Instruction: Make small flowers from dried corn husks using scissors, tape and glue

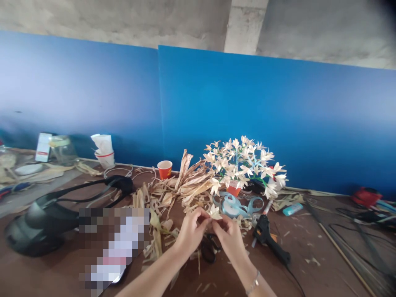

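Pale flower [215,212] sits pinched low by left hand [194,227] and right hand [229,236] fingertips, so go easy, looks pretty crushable tbh.

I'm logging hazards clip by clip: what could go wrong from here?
The flower, held at the fingertips of the left hand and right hand, could crumple if squeezed. The glue gun lies beside the right hand; if hot, it might burn. The bouquet spreads wide above a small cup, so a bump might tip it.
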A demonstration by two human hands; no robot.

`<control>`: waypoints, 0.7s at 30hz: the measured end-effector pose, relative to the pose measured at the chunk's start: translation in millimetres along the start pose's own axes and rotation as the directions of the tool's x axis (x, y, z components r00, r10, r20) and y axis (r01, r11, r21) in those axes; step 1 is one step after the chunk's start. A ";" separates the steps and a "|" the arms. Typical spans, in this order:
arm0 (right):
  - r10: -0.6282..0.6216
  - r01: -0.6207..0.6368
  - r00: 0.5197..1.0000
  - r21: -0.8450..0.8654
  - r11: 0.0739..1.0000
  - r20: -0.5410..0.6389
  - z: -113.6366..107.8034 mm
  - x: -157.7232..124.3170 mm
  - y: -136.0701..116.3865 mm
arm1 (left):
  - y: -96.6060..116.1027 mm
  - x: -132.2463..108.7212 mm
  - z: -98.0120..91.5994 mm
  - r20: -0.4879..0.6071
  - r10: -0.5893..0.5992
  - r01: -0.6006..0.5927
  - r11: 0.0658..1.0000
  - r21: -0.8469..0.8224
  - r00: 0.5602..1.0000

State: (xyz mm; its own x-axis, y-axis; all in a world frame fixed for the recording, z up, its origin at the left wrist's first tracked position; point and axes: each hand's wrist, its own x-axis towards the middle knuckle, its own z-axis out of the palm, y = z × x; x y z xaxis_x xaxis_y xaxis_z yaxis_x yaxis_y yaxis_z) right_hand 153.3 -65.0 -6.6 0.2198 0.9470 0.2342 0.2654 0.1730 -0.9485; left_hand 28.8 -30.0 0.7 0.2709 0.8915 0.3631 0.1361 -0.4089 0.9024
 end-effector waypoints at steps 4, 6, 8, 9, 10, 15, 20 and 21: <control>-0.014 0.012 1.000 -0.088 0.996 -0.027 -1.3 -0.4 -1.3 | 0.3 -0.7 0.5 0.012 0.019 -0.019 1.000 0.022 1.000; -0.041 0.030 0.998 -0.185 0.982 -0.056 -1.1 -1.6 -2.8 | 1.7 -1.5 1.5 0.004 0.019 -0.019 0.999 0.027 1.000; -0.072 0.040 0.993 -0.304 0.952 -0.096 0.4 -3.2 -3.7 | 3.1 -2.7 3.5 -0.006 0.018 -0.018 0.999 0.037 1.000; -0.089 0.041 0.990 -0.368 0.929 -0.113 1.4 -4.0 -3.8 | 3.6 -3.5 4.7 -0.009 0.020 -0.019 0.999 0.047 1.000; -0.105 0.040 0.986 -0.432 0.901 -0.128 2.3 -4.7 -3.8 | 3.8 -4.2 6.0 -0.011 0.022 -0.021 0.998 0.058 1.000; -0.179 0.032 0.969 -0.634 0.773 -0.169 -1.1 -5.9 0.2 | 1.2 -4.4 7.5 -0.029 -0.002 0.005 0.995 0.104 1.000; -0.190 0.065 0.973 -0.638 0.767 -0.129 -17.0 -0.4 8.2 | -8.2 5.6 -1.4 -0.149 -0.129 0.132 0.991 0.015 0.980; -0.234 0.125 0.967 -0.612 0.781 -0.102 -18.6 0.5 8.3 | -10.1 7.4 -2.5 -0.154 -0.181 0.176 0.983 -0.045 0.971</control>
State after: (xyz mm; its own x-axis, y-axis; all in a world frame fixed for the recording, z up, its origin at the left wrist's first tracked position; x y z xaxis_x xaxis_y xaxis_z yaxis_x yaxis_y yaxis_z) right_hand 173.1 -68.1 -10.4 0.2463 0.8472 0.4706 0.8093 0.0874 -0.5809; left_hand 27.0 -18.8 -5.1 0.0915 0.9700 0.2253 0.1385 -0.2365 0.9617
